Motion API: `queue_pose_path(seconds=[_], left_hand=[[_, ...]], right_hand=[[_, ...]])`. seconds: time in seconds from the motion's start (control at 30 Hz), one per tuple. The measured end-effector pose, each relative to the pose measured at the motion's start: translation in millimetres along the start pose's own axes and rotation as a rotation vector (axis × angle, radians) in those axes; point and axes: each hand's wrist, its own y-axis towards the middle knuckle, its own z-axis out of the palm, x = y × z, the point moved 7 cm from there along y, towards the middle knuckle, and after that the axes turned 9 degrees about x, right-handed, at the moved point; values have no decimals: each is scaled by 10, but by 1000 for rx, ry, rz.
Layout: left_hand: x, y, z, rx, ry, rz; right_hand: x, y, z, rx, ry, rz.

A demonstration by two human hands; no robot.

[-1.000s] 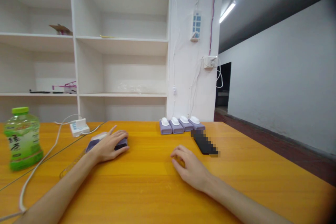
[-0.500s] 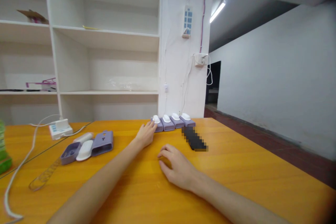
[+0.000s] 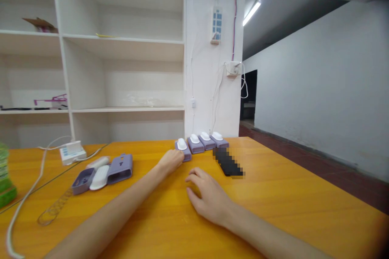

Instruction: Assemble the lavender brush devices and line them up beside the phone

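My left hand (image 3: pixel 169 161) reaches across the orange table (image 3: pixel 273 202). Its curled fingers grip the leftmost purple unit with a white cap (image 3: pixel 182 148). That unit sits a little nearer to me than the three other matching units (image 3: pixel 207 141) in the row by the white pillar. My right hand (image 3: pixel 206 196) rests palm down on the table just behind the left hand, fingers loosely spread and holding nothing. A black object, blurred out (image 3: pixel 228 162), lies right of both hands.
Loose purple and white parts (image 3: pixel 103 170) lie at the left. Beside them are a white power strip (image 3: pixel 72 151) with its cable, a clear ruler (image 3: pixel 54 210) and a green bottle (image 3: pixel 4 178) at the edge. White shelves (image 3: pixel 121 109) stand behind the table.
My left hand left the purple parts at the left and moved right to the row of units. The leftmost unit has shifted slightly toward me. My right hand has barely moved.
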Motion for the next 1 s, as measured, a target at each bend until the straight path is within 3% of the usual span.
queue_pose_path(seconds=[0.13, 0.23, 0.3, 0.37, 0.5, 0.6, 0.77, 1.0], left_hand=[[-340, -554, -124, -44, -76, 77], [-484, -997, -208, -119, -207, 206], [-407, -1215, -272, -205, -287, 265], [-191, -1331, -310, -289, -332, 247], [324, -1338, -251, -366, -477, 147], [531, -1293, -75, -304, -622, 110], [382, -1312, 167, -124, -805, 200], [181, -1290, 18, -116, -711, 134]], right_hand=[[-132, -4, -144, -142, -47, 123], [-228, -23, -108, -94, -93, 238], [-243, -30, -50, -55, -84, 288], [-202, -9, -3, -43, -65, 278], [-137, 91, 29, -10, 14, 154], [-245, 116, 22, 100, 146, 104], [-349, 15, -53, 182, 125, 5], [-294, 20, -37, 167, 44, 9]])
